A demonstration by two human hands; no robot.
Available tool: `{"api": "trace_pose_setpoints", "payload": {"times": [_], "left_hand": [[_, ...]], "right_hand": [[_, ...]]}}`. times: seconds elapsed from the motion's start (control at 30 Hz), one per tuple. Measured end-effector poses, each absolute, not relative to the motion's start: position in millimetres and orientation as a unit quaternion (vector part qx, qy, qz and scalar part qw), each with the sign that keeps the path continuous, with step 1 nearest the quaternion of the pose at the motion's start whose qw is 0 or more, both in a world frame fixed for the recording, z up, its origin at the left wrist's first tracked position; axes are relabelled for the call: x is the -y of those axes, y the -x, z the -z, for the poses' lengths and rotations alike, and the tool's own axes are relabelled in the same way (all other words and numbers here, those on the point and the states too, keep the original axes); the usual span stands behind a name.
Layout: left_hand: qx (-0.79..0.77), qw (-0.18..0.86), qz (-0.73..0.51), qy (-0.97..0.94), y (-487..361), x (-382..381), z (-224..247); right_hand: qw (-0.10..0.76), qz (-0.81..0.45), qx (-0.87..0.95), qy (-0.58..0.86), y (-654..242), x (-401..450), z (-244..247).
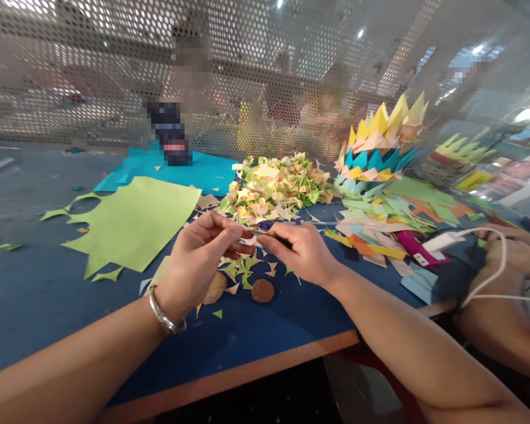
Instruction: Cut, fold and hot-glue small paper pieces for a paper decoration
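My left hand (203, 259), with a silver bracelet at the wrist, is raised over the blue table with thumb and index finger pinched together. What lies in that pinch is too small to make out. Close to its right, my right hand (302, 247) is closed around a thin, dark blue tool (267, 225), mostly hidden by the fingers. Below the hands are two brown discs (262, 290) and small green paper scraps (245, 274). A large green sheet (136, 221) with a jagged left edge lies left of my left hand.
Behind my hands rises a heap of small paper pieces (278, 185). A blue sheet (207, 171) lies behind the green one. Stacked zigzag paper crowns (375, 159) stand back right. A magenta power strip (419, 250) with a white cable is near another person's arm (499, 306).
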State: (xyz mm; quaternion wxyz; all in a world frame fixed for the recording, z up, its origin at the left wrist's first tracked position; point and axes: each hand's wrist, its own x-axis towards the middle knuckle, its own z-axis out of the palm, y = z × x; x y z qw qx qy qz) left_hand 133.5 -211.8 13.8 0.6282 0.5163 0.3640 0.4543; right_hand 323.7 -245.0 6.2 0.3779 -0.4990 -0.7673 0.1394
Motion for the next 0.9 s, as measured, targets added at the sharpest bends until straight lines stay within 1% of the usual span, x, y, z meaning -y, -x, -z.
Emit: {"api": "trace_pose_setpoints", "payload": {"times": [0.9], "left_hand": [[-0.365, 0.632, -0.438, -0.526, -131.3, 208.2, -13.3]], "right_hand": [[0.385, -0.143, 0.763, 0.498, -322.9, 245.2, -7.2]]}}
